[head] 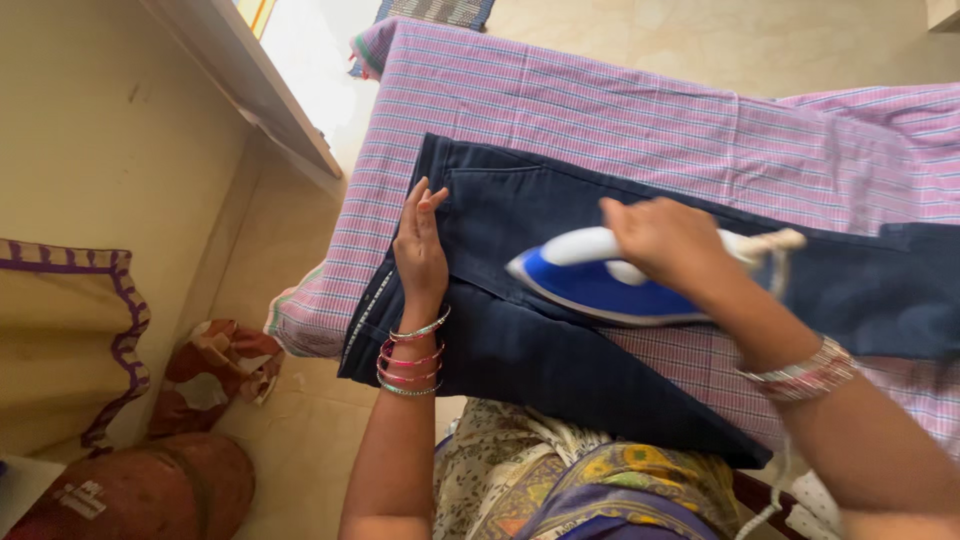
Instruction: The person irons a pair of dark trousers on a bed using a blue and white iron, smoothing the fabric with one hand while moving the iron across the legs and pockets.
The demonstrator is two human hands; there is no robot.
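Dark navy trousers (520,340) lie spread over a pink and purple checked cloth (600,110) that covers the ironing surface. My left hand (420,245) lies flat on the trousers near their waistband, fingers together and pointing away from me. My right hand (665,240) grips the handle of a blue and white iron (590,285), whose soleplate rests on the trousers with its tip pointing left. Bangles sit on both wrists.
A white ledge (250,80) runs along the beige wall at upper left. On the floor at lower left lie a cream cloth with purple trim (60,330), a crumpled reddish bag (215,375) and a brown rounded bundle (150,490). The iron's cord (775,500) hangs at lower right.
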